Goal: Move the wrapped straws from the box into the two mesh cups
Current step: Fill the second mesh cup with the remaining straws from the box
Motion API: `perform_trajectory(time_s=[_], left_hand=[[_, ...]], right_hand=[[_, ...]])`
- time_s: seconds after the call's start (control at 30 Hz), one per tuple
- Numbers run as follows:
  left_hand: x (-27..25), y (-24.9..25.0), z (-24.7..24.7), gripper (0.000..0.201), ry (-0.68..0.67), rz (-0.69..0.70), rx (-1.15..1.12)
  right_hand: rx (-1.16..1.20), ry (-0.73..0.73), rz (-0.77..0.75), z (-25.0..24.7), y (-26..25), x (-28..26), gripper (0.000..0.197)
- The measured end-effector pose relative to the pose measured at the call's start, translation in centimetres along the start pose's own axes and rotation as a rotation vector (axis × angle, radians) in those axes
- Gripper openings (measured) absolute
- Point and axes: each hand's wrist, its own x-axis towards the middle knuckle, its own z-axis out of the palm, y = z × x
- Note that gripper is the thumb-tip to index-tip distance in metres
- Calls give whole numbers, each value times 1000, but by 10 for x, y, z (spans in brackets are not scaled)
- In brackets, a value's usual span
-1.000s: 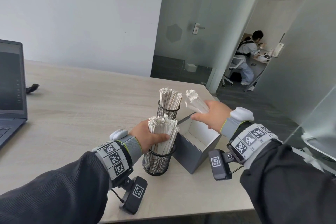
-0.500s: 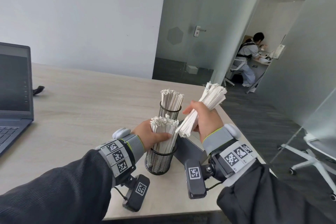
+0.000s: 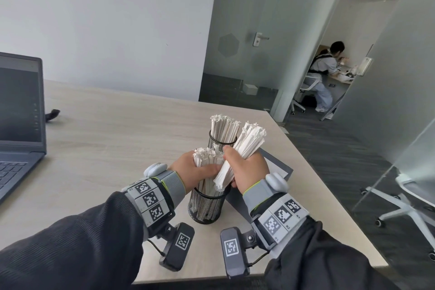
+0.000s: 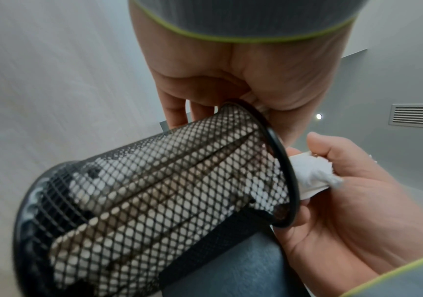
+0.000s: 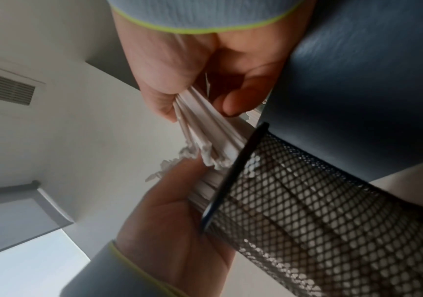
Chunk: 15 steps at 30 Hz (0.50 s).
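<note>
Two black mesh cups stand on the table. The near cup (image 3: pixel 207 205) holds several white wrapped straws (image 3: pixel 205 156), and my left hand (image 3: pixel 195 172) grips those straws just above the rim. My right hand (image 3: pixel 244 168) grips a slanted bundle of wrapped straws (image 3: pixel 247 146), whose lower ends (image 3: pixel 222 185) hang over the near cup's mouth. The far cup (image 3: pixel 221 143) is full of upright straws. The grey box (image 3: pixel 280 167) lies behind my right hand, mostly hidden. In the wrist views the near cup (image 4: pixel 169 197) (image 5: pixel 332 221) fills the frame, with the bundle (image 5: pixel 205 132) at its rim.
An open laptop (image 3: pixel 20 110) stands at the table's left. A small dark object (image 3: pixel 53 114) lies beside it. The table's right edge (image 3: pixel 329 195) runs close to the box. Beyond the glass partition a person sits at a desk (image 3: pixel 327 73), and an office chair (image 3: pixel 404 195) stands right.
My right hand lifted the bundle of straws from the box and swung it left, bringing its lower ends over the near cup. My left hand kept its hold on the cup's straws.
</note>
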Motion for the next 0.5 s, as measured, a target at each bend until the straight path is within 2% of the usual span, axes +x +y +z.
perform_trajectory(time_s=[0.1,0.2,0.27,0.3,0.4,0.5], left_hand=[[-2,2,-1,23,38,-10,-58],[-3,0,-4,49,-92,16,-148],[-5,-2,-4,54,-191,64,-156],[-4,-4,-3,57,-210,75,-130],[-1,-12,-1,77,-154,71,56],[0,-14,-2,77,-110,49,181]], right_hand=[[-59,-13,-50,5,4,0,53],[-91,-17,-140,5,6,-3,46],[-143,-13,-186,4,5,-5,41],[-167,-14,-205,4,5,-7,38],[-158,-49,-250,6,7,-7,25],[-120,-70,-264,4,8,-4,22]])
